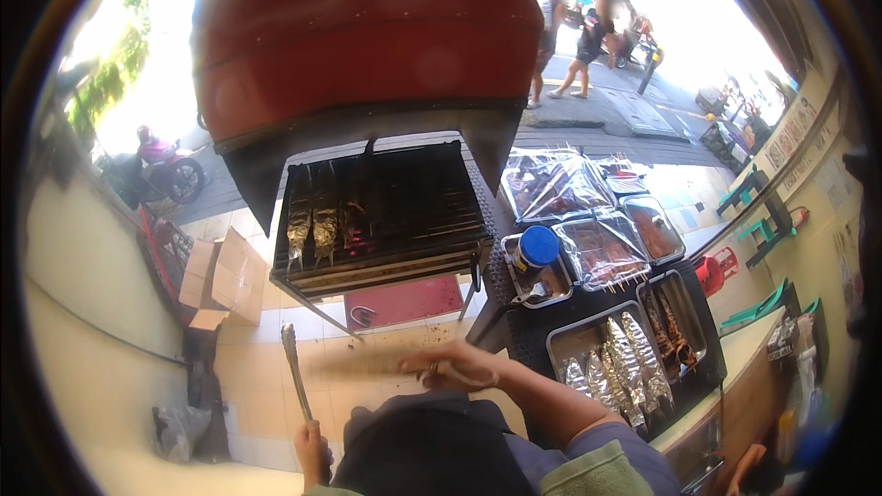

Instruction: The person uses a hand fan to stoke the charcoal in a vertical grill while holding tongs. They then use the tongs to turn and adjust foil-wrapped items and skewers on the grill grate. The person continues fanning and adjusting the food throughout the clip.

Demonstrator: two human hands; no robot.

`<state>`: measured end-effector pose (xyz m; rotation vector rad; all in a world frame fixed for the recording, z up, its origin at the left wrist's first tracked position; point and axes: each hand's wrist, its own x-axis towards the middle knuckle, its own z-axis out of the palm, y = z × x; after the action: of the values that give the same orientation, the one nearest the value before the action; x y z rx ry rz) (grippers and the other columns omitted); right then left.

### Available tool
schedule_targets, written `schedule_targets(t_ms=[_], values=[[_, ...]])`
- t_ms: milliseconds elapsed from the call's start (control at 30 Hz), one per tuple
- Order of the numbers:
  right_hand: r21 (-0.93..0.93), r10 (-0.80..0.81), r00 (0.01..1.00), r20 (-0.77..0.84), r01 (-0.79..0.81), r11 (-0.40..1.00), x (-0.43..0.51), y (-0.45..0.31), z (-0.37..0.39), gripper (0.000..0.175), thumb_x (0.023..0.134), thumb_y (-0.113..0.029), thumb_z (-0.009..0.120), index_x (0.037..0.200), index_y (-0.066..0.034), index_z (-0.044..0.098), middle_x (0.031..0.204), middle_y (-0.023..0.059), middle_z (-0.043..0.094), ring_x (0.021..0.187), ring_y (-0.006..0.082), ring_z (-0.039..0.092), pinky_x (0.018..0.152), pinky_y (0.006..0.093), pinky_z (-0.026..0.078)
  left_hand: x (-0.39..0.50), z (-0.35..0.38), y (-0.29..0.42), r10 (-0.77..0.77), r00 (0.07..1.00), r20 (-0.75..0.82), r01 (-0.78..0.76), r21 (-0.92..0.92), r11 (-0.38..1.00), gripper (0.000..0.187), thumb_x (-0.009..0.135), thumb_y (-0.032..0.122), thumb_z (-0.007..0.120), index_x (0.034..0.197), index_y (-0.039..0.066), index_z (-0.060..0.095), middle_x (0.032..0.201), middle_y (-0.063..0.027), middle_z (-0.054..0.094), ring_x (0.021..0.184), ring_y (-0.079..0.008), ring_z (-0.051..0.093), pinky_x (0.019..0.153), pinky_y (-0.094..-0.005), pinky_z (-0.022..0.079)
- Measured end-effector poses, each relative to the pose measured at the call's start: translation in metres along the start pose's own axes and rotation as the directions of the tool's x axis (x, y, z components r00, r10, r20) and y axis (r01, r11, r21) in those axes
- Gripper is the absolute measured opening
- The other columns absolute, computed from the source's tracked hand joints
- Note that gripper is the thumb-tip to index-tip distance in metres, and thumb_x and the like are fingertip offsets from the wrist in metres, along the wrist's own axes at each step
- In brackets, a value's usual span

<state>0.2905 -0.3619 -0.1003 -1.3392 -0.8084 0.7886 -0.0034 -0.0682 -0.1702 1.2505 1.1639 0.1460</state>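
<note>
Metal tongs [295, 365] point upward in my left hand [314, 453], at the lower left. My right hand [451, 366] grips a flat woven-looking fan [362, 363], blurred, in front of my body. Beyond both hands stands a charcoal grill [386, 220] under a red hood [372, 34]. On its left side lie foil-wrapped pieces [324, 231] with a darker skewered piece [353, 215] beside them; a reddish glow shows below the grate.
At right, a black table bears a tray of foil-wrapped food [623, 365], a tray of grilled skewers [672, 331], film-covered trays [599, 251] and a blue-lidded jar [539, 246]. A cardboard box [231, 279] stands left. Two people walk outside; part of another person shows lower right.
</note>
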Motion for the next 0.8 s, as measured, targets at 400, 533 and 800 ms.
schedule_targets(t_ms=[400,533,800], values=[[-0.577,-0.486,0.36,-0.796,-0.209,0.79,-0.01,-0.032,-0.044,0.045,0.097,-0.036,0.07,0.117,0.003,0.058,0.103,0.0107,0.064,0.097,0.0223,0.063,0.084,0.0373,0.051,0.043,-0.037,0.022,0.07,0.996,0.053,-0.071,0.016,0.997,0.026,0.101,0.036,0.061,0.103,0.011,0.058,0.058,0.0033,0.042,0.037,-0.0082,0.036,0.031,-0.0281,0.027],[-0.448,-0.04,0.999,-0.012,0.03,0.893,0.003,-0.005,0.025,0.032,0.094,-0.02,0.07,0.122,-0.0045,0.068,0.121,0.0097,0.068,0.116,0.0256,0.062,0.105,0.039,0.044,0.043,-0.044,0.026,0.086,0.99,0.108,-0.088,0.015,0.996,0.026,0.102,0.036,0.06,0.101,0.01,0.058,0.058,0.0036,0.042,0.037,-0.0082,0.037,0.031,-0.0282,0.027],[-0.668,-0.734,-0.192,-0.652,-0.314,0.675,-0.007,-0.056,-0.09,0.026,0.102,-0.029,0.065,0.108,-0.0038,0.064,0.088,0.0116,0.068,0.08,0.0214,0.064,0.072,0.0366,0.052,0.047,-0.068,-0.003,0.037,0.995,0.092,-0.041,0.046,0.998,0.025,0.102,0.035,0.061,0.104,0.01,0.06,0.058,0.0042,0.042,0.039,-0.0076,0.038,0.033,-0.0277,0.028]])
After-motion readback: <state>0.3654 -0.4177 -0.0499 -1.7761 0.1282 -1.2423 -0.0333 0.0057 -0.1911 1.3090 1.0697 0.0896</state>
